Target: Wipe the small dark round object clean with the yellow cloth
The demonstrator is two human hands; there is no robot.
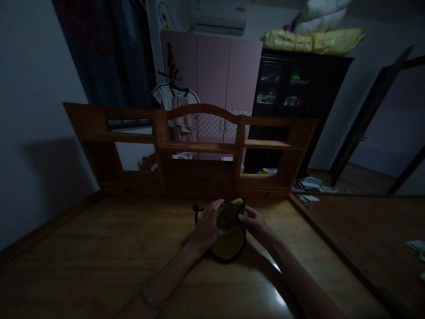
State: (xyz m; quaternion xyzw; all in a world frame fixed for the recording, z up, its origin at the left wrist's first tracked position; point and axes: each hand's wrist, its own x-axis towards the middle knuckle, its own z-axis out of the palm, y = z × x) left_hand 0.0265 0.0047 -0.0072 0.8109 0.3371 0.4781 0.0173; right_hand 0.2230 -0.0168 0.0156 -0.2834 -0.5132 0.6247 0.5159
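My left hand [208, 223] is curled round a round, dark, see-through thing that looks like a glass cup [226, 215]. Under and around it is a yellow pouch [229, 243] with black edging, whose rounded flap spreads toward me on the wooden desk [139, 248]. The fingers of my right hand [254, 221] are bent and pinch the pouch's black edge at the upper right. A small black loop sticks out at the pouch's left side, beyond my left hand. Dim light hides the glass's details and how far it sits in the pouch.
A wooden shelf rack [199, 146] with cubbies and drawers stands along the desk's back edge. A white wall [43, 146] rises at the left. Behind the rack are a pink wardrobe [212, 71] and a black cabinet [322, 84]. Papers [310, 198] lie on the right-hand surface.
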